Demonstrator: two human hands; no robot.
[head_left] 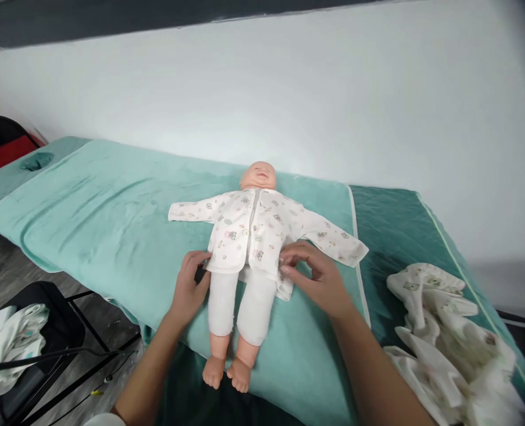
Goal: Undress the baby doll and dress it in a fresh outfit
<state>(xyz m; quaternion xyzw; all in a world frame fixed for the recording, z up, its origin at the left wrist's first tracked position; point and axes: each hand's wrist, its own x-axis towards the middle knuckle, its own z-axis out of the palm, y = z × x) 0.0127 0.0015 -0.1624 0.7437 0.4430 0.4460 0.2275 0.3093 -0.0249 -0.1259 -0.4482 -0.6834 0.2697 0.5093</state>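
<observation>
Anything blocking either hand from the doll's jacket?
Nothing visible. The left hand and right hand are at opposite sides of the jacket, near its hem; the crumpled clothes lie clear, off to the right.

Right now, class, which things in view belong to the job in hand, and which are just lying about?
In use: doll; shirt, with left hand and right hand at its lower edges; sheet beneath.
Apparently just lying about: heaped cloth, right; bundle on black seat, left.
</observation>
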